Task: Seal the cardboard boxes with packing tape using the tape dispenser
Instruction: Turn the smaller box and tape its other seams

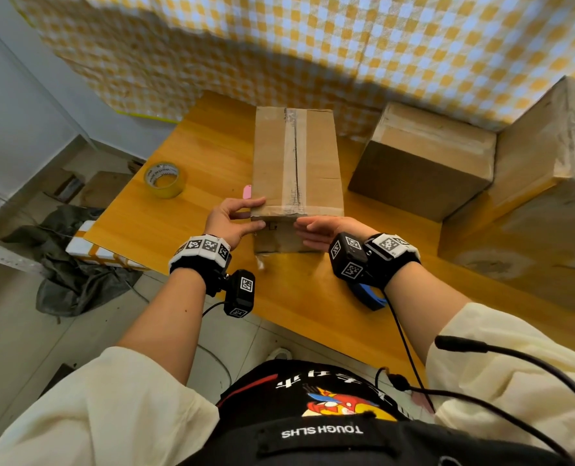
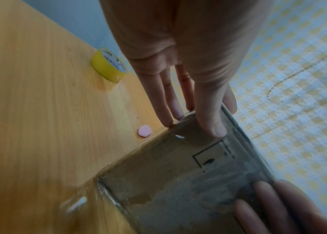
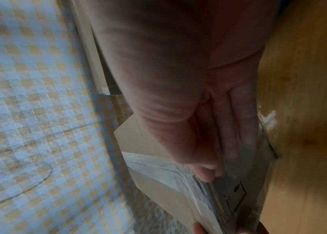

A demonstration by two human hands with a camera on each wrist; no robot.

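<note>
A long cardboard box (image 1: 272, 163) lies lengthwise on the wooden table (image 1: 313, 307), with clear tape along its top seam and down its near end. My left hand (image 1: 252, 213) is at the near-left corner, fingers straight along the edge and thumb (image 2: 212, 125) pressed on the near face (image 2: 178, 182). My right hand (image 1: 308, 230) lies flat against that same face, fingers (image 3: 236, 142) straight on the taped strip. A yellow tape roll (image 1: 164, 179) sits left of the box. A blue object (image 1: 367, 294) shows under my right wrist, mostly hidden.
Two more cardboard boxes (image 1: 424, 163) (image 1: 548, 196) stand to the right against the checked cloth wall (image 1: 346, 45). A small pink item (image 1: 246, 191) lies beside the box's left side. The table's left edge drops to clutter on the floor (image 1: 71, 270).
</note>
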